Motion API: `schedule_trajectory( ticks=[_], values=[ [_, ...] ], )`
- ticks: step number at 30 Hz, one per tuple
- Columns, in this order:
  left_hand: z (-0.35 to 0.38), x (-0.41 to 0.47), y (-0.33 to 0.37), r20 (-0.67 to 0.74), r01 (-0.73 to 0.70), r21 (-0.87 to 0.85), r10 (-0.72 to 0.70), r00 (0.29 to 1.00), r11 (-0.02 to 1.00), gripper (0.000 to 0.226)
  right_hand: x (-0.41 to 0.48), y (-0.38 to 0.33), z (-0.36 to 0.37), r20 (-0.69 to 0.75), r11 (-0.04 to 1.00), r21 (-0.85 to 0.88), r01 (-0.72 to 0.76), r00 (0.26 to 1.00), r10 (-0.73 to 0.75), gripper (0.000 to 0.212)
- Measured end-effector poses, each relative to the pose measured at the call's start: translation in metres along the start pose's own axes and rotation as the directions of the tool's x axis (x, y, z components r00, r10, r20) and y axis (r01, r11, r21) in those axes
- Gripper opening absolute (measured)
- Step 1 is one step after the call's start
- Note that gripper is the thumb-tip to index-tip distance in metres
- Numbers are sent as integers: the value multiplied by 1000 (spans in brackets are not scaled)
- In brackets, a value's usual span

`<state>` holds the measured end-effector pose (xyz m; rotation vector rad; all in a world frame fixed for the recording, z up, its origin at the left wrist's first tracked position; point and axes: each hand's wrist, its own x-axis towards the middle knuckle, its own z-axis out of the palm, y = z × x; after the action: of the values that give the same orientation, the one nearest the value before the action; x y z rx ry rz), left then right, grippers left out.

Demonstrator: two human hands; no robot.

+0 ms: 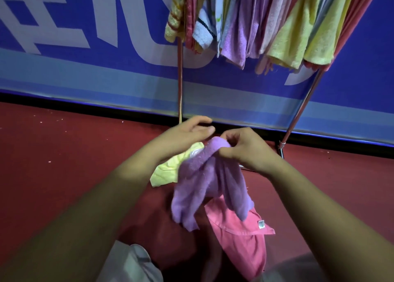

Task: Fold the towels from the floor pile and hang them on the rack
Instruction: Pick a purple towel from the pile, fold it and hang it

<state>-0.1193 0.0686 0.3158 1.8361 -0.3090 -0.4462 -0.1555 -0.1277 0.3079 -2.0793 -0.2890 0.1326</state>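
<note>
A purple towel [204,183] hangs bunched in the air above the floor. My right hand [241,147] pinches its top edge with curled fingers. My left hand [189,132] hovers just left of that edge, fingers relaxed and spread, holding nothing. Under the purple towel a pink towel [241,235] with a small white tag lies on the red floor, and a pale yellow towel [170,168] lies to its left. The rack [180,79] stands behind, its bar out of frame, with several hung towels [255,26] in yellow, purple, pink and blue.
A blue banner wall [85,47] with white lettering runs behind the rack. A slanted rack leg [302,109] meets the floor at right. The red floor [64,154] stretches out to the left. My knees in light trousers [132,264] show at the bottom edge.
</note>
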Motion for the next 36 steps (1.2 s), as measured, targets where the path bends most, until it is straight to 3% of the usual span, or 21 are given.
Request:
schedule_trajectory(
  ticks=[5, 9, 12, 15, 18, 20, 23, 25, 27, 31, 33, 36],
  values=[
    [8, 0, -3, 92, -83, 277, 60, 994, 957, 27, -2, 1, -3, 23, 1000, 11, 15, 1000, -15, 3],
    [6, -3, 7, -47, -151, 215, 165, 985, 965, 30, 4, 26, -18, 86, 916, -388, -100, 986, 144, 13],
    [6, -2, 8, -236, -104, 61, 116, 965, 993, 34, 4, 40, -30, 78, 804, -554, -219, 947, 311, 18],
    [-9, 3, 4, -391, -5, -17, -2, 920, 1000, 42, 5, 43, -41, 24, 861, -435, -264, 952, 304, 12],
    [-21, 4, -5, -457, 96, 245, 28, 889, 965, 36, 1, 28, -38, -36, 931, -319, -179, 984, 177, 19],
    [-19, 4, -4, -377, 37, 224, 51, 925, 974, 22, -5, 14, -29, -12, 977, -192, -92, 996, 92, 25],
    [2, 2, 2, -76, 18, 21, -16, 997, 1000, 35, -8, 1, -17, 54, 996, -84, 9, 999, -4, 21],
    [12, 1, 1, 33, -11, 140, 6, 999, 990, 28, -7, -1, -16, 35, 1000, -15, 0, 999, 0, 15],
    [12, 2, -1, 52, -81, 274, 69, 996, 958, 28, -7, -2, -19, 19, 1000, 15, -23, 1000, 23, 11],
    [3, 3, 4, -70, -224, 264, 251, 965, 938, 23, -5, 8, -27, 55, 976, -202, -82, 994, 95, 25],
    [-1, 3, 7, -190, -237, 175, 269, 944, 956, 23, -3, 17, -33, 45, 944, -302, -128, 988, 149, 18],
    [-10, 3, 9, -288, -186, -22, 172, 942, 982, 17, -3, 26, -43, -12, 965, -187, -184, 983, 185, 12]
  ],
)
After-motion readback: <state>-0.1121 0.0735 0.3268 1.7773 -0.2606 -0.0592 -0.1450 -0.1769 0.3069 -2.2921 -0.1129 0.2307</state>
